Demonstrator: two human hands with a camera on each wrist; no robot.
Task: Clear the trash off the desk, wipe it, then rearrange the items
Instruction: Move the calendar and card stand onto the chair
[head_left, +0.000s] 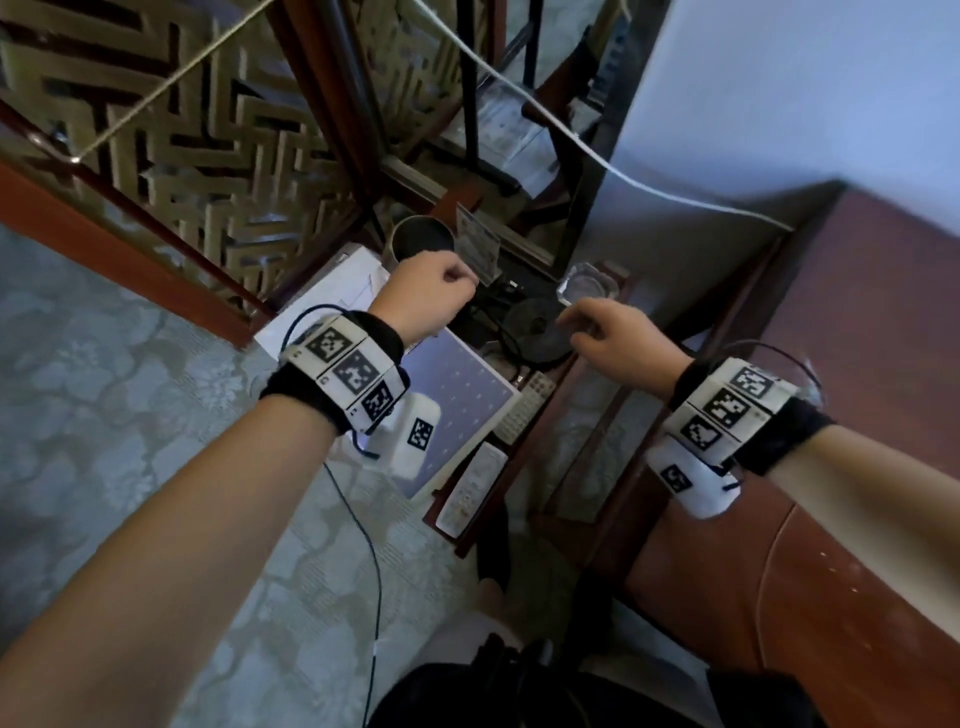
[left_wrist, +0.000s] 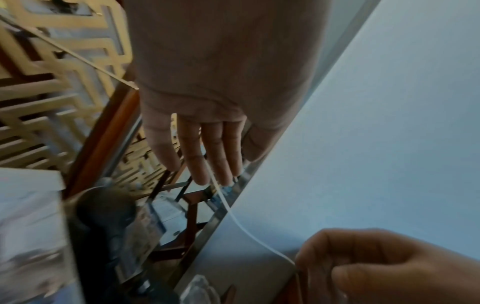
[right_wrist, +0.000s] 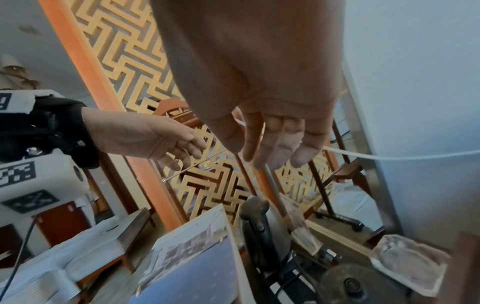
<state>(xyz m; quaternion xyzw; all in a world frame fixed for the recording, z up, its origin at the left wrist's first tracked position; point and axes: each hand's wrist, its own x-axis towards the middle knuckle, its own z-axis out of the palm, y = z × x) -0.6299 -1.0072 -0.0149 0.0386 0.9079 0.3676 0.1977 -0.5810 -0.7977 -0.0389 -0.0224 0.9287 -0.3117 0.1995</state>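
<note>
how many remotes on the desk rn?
2: one white remote beside the blue booklet's right edge, another white remote nearer the desk's front edge. Others may be hidden under the hands.

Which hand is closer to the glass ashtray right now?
Right. The right hand hovers just in front of the glass ashtray, fingers loosely curled. The left hand is farther off, beside the kettle.

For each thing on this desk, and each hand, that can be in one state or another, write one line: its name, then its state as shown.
left hand: fingers relaxed, holding nothing, above the kettle
right hand: fingers loosely curled, holding nothing, above the kettle base
kettle: upright, off its base
kettle base: bare, corded
glass ashtray: upright
two remotes: lying flat at the desk edge
white cable: slack, hanging above the desk
</note>
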